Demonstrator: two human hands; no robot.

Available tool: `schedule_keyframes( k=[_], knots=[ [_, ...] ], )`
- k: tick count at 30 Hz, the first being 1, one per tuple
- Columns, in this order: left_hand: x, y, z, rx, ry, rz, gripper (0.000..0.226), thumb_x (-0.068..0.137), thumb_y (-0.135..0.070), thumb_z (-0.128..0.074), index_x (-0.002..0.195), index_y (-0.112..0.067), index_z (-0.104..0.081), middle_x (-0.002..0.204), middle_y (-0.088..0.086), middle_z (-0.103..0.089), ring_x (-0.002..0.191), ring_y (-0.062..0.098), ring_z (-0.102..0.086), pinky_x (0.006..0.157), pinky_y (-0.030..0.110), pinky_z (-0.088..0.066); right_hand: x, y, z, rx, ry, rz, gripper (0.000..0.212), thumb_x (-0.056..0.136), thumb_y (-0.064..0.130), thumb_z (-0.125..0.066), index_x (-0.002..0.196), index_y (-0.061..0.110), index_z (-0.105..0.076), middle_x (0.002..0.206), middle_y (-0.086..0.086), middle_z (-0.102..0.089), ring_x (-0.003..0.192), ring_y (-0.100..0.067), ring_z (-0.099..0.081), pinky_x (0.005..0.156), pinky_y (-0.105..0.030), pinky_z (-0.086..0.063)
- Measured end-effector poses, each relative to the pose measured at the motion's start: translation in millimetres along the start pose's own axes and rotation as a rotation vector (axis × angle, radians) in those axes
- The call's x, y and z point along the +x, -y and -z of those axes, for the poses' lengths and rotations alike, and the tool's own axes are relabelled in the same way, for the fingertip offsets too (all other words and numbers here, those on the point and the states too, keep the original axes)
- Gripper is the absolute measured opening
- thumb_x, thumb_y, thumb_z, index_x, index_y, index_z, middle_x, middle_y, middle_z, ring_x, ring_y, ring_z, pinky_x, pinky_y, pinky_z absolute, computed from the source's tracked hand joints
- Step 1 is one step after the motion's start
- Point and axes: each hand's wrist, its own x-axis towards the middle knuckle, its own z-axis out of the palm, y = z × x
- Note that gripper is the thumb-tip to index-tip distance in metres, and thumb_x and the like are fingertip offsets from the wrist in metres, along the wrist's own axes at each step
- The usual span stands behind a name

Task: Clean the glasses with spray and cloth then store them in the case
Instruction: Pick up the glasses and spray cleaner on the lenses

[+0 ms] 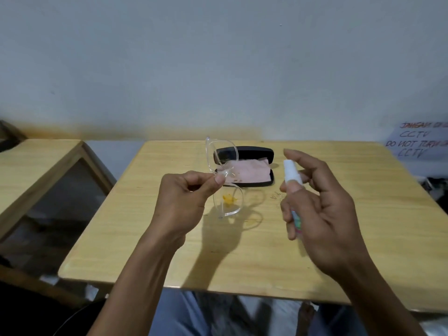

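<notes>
Head view: the left hand, raised over the worktop, pinches the clear glasses at the bridge, frame turned on edge. The right hand grips the spray upright, nozzle toward the lenses, forefinger lifted. Behind them the open case holds the pink cloth.
</notes>
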Motion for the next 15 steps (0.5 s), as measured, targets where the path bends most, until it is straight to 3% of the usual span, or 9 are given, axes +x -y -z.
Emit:
schedule_keyframes(
  k=[2, 4, 7, 11, 15],
  knots=[
    [1.5, -2.0, -1.3, 0.064, -0.005, -0.022, 0.009, 0.080, -0.026, -0.078, 0.077, -0.017, -0.079, 0.079, -0.005, -0.078, 0.077, 0.001, -0.072, 0.071, 0.013, -0.052, -0.3, 3.7, -0.8, -0.152, 0.051, 0.118, 0.043, 0.103, 0.029, -0.050, 0.145, 0.040, -0.046, 0.099, 0.019, -0.059, 0.067, -0.018, -0.065, 0.051, -0.033, -0.056],
    [3.0, -3.7, -2.8, 0.119, -0.012, -0.049, 0.009, 0.079, -0.027, -0.079, 0.076, -0.018, -0.079, 0.080, -0.003, -0.078, 0.080, 0.009, -0.073, 0.074, 0.022, -0.055, 1.9, 3.4, -2.5, -0.320, 0.036, 0.247, 0.043, 0.106, 0.027, -0.047, 0.148, 0.033, -0.042, 0.107, 0.014, -0.060, 0.077, -0.015, -0.066, 0.066, -0.026, -0.056],
    [4.1, -6.2, -5.3, 0.174, -0.008, -0.077, 0.011, 0.079, -0.027, -0.080, 0.075, -0.018, -0.079, 0.079, -0.002, -0.078, 0.082, 0.022, -0.071, 0.079, 0.037, -0.057, 7.3, 5.1, -8.7, -0.498, -0.093, 0.372, 0.041, 0.102, 0.024, -0.047, 0.143, 0.019, -0.050, 0.116, 0.007, -0.063, 0.099, -0.002, -0.061, 0.088, -0.006, -0.042],
    [4.2, -7.6, -9.1, 0.189, 0.002, -0.099, 0.010, 0.079, -0.027, -0.080, 0.072, -0.021, -0.079, 0.078, -0.002, -0.077, 0.080, 0.022, -0.071, 0.079, 0.040, -0.056, 12.6, 6.2, -17.3, -0.564, -0.142, 0.410, 0.037, 0.100, 0.025, -0.051, 0.136, 0.018, -0.057, 0.102, 0.014, -0.061, 0.080, 0.021, -0.050, 0.077, 0.006, -0.031],
    [3.7, -8.8, -10.3, 0.166, 0.020, -0.102, 0.008, 0.080, -0.024, -0.080, 0.074, -0.019, -0.080, 0.079, -0.001, -0.077, 0.079, 0.016, -0.071, 0.080, 0.037, -0.057, 15.5, 3.9, -21.6, -0.580, -0.162, 0.465, 0.037, 0.099, 0.020, -0.055, 0.135, 0.016, -0.057, 0.102, 0.007, -0.070, 0.076, 0.005, -0.050, 0.074, 0.004, -0.034]
  ],
)
